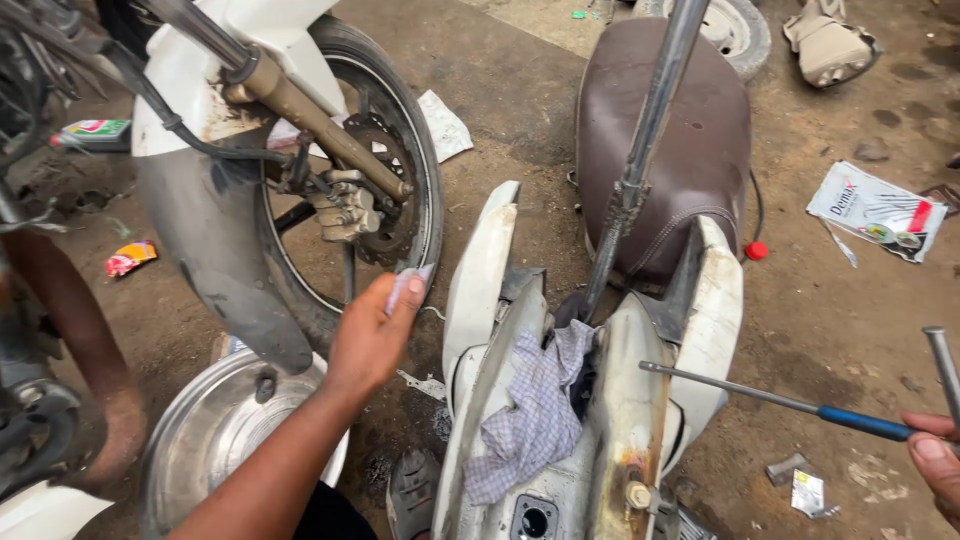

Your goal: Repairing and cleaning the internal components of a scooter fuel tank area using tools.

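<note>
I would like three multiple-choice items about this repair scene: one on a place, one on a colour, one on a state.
1. Where does the checked grey cloth lie?
A. on the brown seat
B. in the white scooter body panel
C. in the steel bowl

2. What colour is the handle of the long screwdriver?
A. blue
B. red
C. yellow

3. What does the left hand do?
A. lies flat on the ground
B. pinches a small pale piece by the front wheel
C. grips the fork tube

Answers: 1 B, the cloth is stuffed into the panel's hollow; 2 A, blue grip near the right hand; 3 B, thumb and fingers close on the piece.
</note>
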